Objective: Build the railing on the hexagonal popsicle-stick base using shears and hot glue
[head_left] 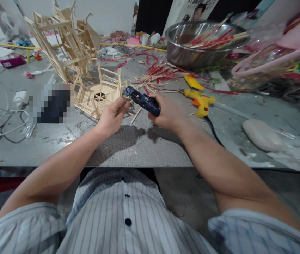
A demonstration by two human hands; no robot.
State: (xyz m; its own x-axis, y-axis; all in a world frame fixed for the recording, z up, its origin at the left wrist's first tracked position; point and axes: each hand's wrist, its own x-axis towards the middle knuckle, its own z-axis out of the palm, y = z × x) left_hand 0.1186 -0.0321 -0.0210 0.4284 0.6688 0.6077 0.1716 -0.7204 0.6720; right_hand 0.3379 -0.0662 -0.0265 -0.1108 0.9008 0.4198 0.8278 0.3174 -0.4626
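Observation:
My right hand (167, 111) is closed around dark blue pliers (144, 100), whose head points left toward my other hand. At that head, my left hand (114, 114) pinches with thumb and forefinger; whatever lies between the fingertips is too small to make out. Just behind my left hand sits a hexagonal base of thin wooden sticks (109, 93) with short posts and rails. A taller stick structure (67, 46) stands behind it to the left. To the right of the pliers lies a yellow glue gun (201, 100) with a black cord.
Red-tipped sticks (157, 72) are strewn behind my hands. A steel bowl (184, 54) holds more sticks. On the right are a pink-handled basket (261, 67) and a pale rounded object (262, 134). A white charger (21, 98) with cables lies left. The table edge (139, 166) is close to me.

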